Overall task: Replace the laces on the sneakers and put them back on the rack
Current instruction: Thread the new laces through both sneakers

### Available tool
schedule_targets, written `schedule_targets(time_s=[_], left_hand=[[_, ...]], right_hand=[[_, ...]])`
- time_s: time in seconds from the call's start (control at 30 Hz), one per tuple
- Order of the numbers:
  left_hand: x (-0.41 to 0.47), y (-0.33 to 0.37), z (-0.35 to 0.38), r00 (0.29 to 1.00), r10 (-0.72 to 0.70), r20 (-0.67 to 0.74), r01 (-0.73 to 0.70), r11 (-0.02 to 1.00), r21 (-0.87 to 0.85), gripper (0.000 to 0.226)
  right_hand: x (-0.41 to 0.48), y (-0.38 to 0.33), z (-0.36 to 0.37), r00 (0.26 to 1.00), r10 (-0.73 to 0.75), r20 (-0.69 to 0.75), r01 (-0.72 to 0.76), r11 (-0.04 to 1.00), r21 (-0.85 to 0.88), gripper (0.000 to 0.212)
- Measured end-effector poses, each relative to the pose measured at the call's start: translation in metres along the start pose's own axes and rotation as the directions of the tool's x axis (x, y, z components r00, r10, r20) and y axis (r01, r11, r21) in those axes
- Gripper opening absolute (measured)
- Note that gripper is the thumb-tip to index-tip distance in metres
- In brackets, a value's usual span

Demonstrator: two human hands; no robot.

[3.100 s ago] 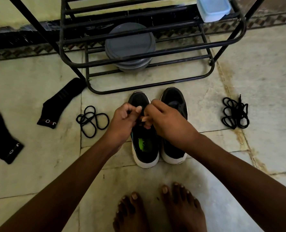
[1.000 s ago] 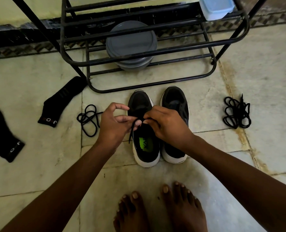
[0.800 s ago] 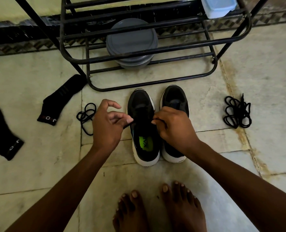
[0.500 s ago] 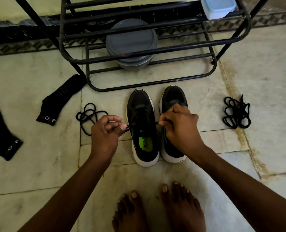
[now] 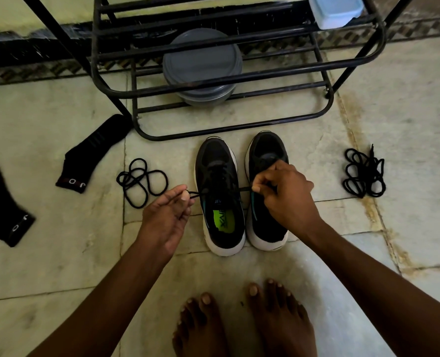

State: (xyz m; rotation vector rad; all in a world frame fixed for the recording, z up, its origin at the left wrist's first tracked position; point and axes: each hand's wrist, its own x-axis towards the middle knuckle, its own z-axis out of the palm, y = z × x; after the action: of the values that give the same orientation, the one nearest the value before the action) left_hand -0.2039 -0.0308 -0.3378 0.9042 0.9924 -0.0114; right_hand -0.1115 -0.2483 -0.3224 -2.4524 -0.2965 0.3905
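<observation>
Far L: two black socks [image 5: 5, 210] on floor, then a loose lace coil [image 5: 141, 181]. L hand [image 5: 166, 217] pinched one end of the lace [image 5: 198, 194] btwn thumb & forefinger. R hand [image 5: 286, 197] pinched the other end. Lace ran straight across the green-insole sneaker [image 5: 220, 176]. 2nd sneaker [image 5: 266, 153] stood just beside it, toes toward rack [image 5: 234, 126]. Another lace bundle [image 5: 364, 172] lay at R. Judged: lace soft, light, limp; grip near tips, keep pull even. Sneakers prob. light; lift by heel collars.
</observation>
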Motion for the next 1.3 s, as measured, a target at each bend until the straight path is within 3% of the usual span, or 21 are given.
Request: schedule_targets(time_s=[0.6, 0.7, 0.8, 0.93, 1.07, 1.3], left_hand=[[-0.001, -0.007, -0.004, 1.000, 0.005, -0.030, -0.009, 0.992, -0.126, 0.021], [-0.005, -0.004, -0.004, 0.998, 0.057, -0.008, -0.057, 0.998, -0.010, 0.023], [-0.011, -0.004, -0.004, 0.992, 0.127, 0.024, -0.130, 0.962, 0.240, 0.034], [-0.013, -0.015, 0.000, 0.968, 0.228, 0.105, -0.243, 0.753, 0.612, 0.047], [-0.006, -0.025, 0.002, 0.947, 0.281, 0.158, -0.307, 0.632, 0.712, 0.052], [-0.003, -0.022, -0.007, 0.913, 0.328, 0.242, -0.391, 0.539, 0.746, 0.049]], right_hand=[[-0.001, 0.010, 0.009, 0.997, -0.058, -0.059, 0.062, 0.996, 0.069, 0.023], [-0.003, 0.011, 0.011, 0.988, -0.127, -0.092, 0.136, 0.985, 0.102, 0.009], [-0.007, 0.007, 0.009, 0.976, -0.184, -0.112, 0.192, 0.979, 0.066, 0.030], [-0.010, 0.001, 0.008, 0.940, -0.337, 0.048, 0.337, 0.941, 0.011, 0.048], [-0.010, -0.005, 0.020, 0.909, -0.340, 0.241, 0.359, 0.932, -0.040, 0.055], [-0.006, -0.013, 0.027, 0.902, -0.361, 0.235, 0.380, 0.924, -0.040, 0.048]])
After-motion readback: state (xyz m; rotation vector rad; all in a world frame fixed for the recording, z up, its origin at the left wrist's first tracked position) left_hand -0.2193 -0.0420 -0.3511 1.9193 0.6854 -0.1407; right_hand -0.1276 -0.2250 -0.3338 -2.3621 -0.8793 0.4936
